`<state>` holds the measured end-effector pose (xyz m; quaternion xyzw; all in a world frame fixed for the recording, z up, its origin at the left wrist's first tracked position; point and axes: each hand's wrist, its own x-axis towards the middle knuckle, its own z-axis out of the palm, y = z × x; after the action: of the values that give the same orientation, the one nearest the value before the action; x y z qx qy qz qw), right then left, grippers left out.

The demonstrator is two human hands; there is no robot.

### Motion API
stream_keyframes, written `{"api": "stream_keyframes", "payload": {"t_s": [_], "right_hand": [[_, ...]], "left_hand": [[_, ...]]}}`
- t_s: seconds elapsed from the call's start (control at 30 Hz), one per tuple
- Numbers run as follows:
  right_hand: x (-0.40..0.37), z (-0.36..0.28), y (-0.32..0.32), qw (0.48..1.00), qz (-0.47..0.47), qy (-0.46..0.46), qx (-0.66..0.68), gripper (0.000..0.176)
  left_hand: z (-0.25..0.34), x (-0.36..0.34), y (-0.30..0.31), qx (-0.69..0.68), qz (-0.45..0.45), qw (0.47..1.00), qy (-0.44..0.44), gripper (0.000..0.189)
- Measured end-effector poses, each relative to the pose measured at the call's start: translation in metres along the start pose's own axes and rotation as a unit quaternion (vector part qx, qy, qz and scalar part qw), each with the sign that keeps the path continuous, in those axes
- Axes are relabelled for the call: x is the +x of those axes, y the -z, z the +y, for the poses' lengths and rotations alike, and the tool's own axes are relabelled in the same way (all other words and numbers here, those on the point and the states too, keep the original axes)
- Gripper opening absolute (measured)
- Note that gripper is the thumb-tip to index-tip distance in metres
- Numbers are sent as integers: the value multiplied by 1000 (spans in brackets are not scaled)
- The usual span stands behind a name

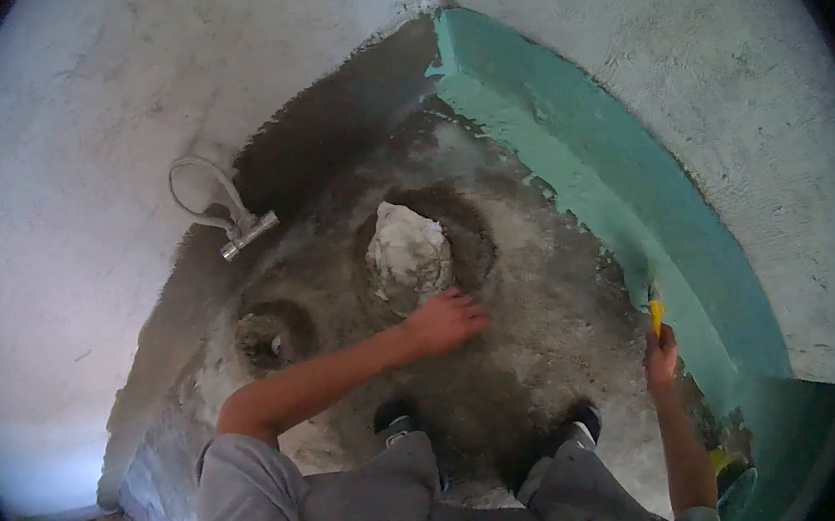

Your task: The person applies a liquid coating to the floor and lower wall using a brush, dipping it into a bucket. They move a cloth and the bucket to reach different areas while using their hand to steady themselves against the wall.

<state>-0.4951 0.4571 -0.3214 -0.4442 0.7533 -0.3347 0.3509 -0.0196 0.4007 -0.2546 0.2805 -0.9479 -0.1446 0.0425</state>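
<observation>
I crouch in a bare concrete corner. My right hand [661,353] grips a yellow-handled brush [656,313] whose tip meets the edge of a green coated band [623,201] along the base of the right wall. My left hand [446,320] rests with fingers bent on the grey concrete floor [537,349], just below a floor opening stuffed with a white wad [409,251]. My knees and dark shoes [393,424] show at the bottom.
A second, smaller floor hole [269,340] lies to the left. A flexible hose with a metal end fitting [233,223] sticks out of the left wall. A green-smeared container [736,486] sits at the lower right, partly hidden.
</observation>
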Motion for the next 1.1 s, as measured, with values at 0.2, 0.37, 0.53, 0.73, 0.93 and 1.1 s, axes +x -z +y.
{"api": "stream_keyframes", "payload": {"t_s": [0.2, 0.37, 0.53, 0.73, 0.93, 1.1], "right_hand": [[-1, -23, 0, 997, 30, -61, 36, 27], [-6, -32, 11, 999, 30, 6, 43, 29], [-15, -57, 24, 995, 54, 68, -50, 33], [-15, -58, 33, 992, 38, 57, -111, 37], [1, -64, 35, 986, 39, 81, -141, 31], [14, -51, 36, 990, 14, 63, -128, 34]], "left_hand": [[6, 2, 22, -12, -28, 999, 42, 50], [0, 5, 24, -14, -39, 999, 36, 48], [2, 4, 27, 32, 30, 999, 28, 42], [-12, 2, 49, 56, 97, 993, 42, 39], [-37, -9, 96, 108, 180, 973, 90, 40], [-82, -24, 180, 209, 321, 913, 139, 34]]}}
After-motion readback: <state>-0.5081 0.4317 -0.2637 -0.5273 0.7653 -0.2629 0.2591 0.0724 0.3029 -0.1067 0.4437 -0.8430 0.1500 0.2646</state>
